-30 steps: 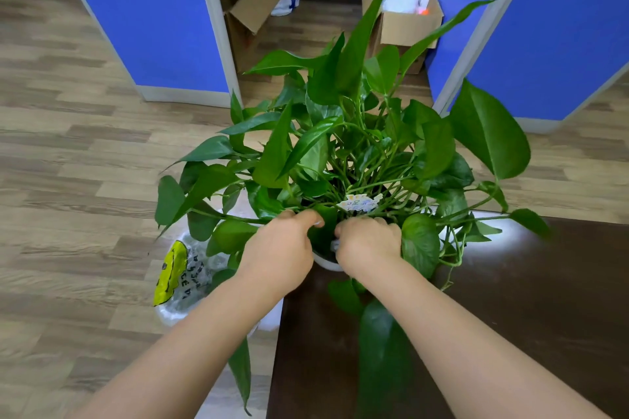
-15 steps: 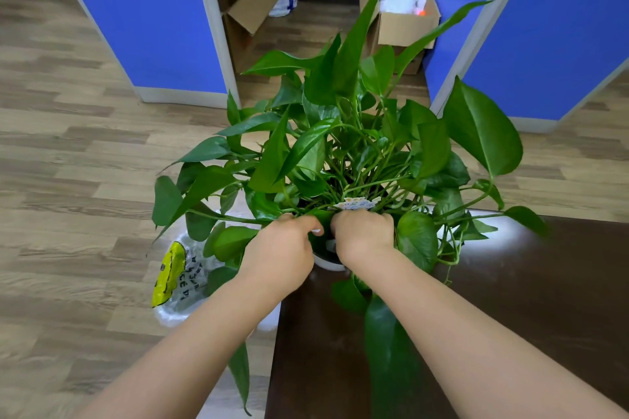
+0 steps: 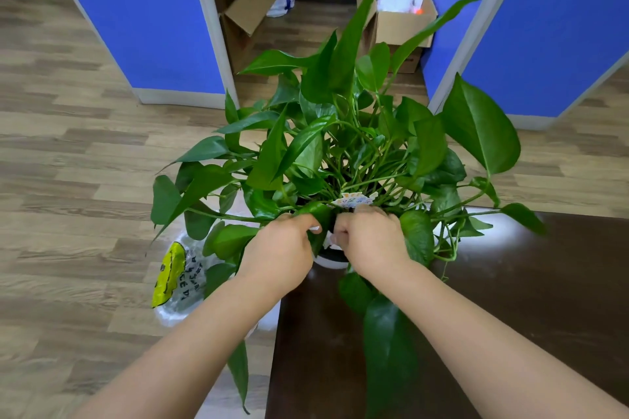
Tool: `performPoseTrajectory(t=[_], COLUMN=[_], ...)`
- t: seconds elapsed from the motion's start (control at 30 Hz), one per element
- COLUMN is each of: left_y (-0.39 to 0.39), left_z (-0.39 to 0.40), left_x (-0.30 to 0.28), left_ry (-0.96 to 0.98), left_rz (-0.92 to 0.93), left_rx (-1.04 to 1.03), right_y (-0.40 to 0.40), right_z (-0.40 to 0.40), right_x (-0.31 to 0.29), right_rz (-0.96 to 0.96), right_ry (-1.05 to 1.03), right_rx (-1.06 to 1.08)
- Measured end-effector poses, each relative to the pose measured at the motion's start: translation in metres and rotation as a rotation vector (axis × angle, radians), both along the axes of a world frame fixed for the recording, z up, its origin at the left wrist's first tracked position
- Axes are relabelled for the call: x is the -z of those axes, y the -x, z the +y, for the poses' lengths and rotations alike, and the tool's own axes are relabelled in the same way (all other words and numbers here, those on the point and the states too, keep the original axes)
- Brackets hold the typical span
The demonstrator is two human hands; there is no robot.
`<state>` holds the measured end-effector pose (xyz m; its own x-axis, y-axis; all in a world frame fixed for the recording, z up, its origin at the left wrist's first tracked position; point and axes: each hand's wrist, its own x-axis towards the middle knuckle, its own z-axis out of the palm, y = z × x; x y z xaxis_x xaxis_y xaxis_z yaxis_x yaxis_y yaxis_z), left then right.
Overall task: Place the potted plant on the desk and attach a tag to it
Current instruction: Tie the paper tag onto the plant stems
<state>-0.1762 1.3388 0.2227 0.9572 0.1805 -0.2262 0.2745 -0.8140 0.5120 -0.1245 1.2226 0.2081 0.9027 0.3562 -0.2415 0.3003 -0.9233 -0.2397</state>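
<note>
Reaching into potted plant [image 3: 340, 146], left hand [image 3: 277, 257] pinching leaf, right hand [image 3: 369, 241] fist-curled beneath tag [image 3: 352, 201]

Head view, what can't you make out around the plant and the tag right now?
- Tag: print too small to read; its lower part sits behind the right hand.
- How the tag is fixed: hidden by both hands and leaves.
- Pot: only a sliver of white rim shows below the left hand.
- Desk: cut off by the right and bottom edges.
</note>
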Motion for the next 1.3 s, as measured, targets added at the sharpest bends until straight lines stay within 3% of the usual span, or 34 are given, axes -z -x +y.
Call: performPoseTrajectory(t=[0.23,0.53,0.7,0.83,1.0,1.13,1.3], left_y=[-0.006,-0.008,-0.015,-0.009,0.0,-0.004,-0.01], left_z=[0.0,-0.028,-0.021,-0.017,-0.019,-0.017,-0.017], left_x=[-0.007,-0.028,-0.022,-0.014,-0.011,-0.013,-0.015], left_ry=[0.305,0.809,0.807,0.608,0.333,0.244,0.365], left_rz=[0.036,-0.028,-0.04,0.068,0.033,0.074,0.105], left_rx=[-0.136,-0.057,-0.147,-0.155,-0.143,-0.19,-0.27], right_y=[0.003,0.008,-0.005,-0.024,-0.036,-0.042,-0.046], right_z=[-0.023,-0.025,-0.035,-0.041,-0.029,-0.029,-0.032], right_x=[-0.023,-0.037,-0.04,-0.028,-0.018,-0.018,-0.022], right_rz=[0.35,0.526,0.581,0.188,0.011,-0.051,-0.006], right_ry=[-0.643,-0.993,-0.999,-0.634,-0.319,-0.314,-0.315], right_rx=[0.287,0.447,0.489,0.379,0.181,0.161,0.11])
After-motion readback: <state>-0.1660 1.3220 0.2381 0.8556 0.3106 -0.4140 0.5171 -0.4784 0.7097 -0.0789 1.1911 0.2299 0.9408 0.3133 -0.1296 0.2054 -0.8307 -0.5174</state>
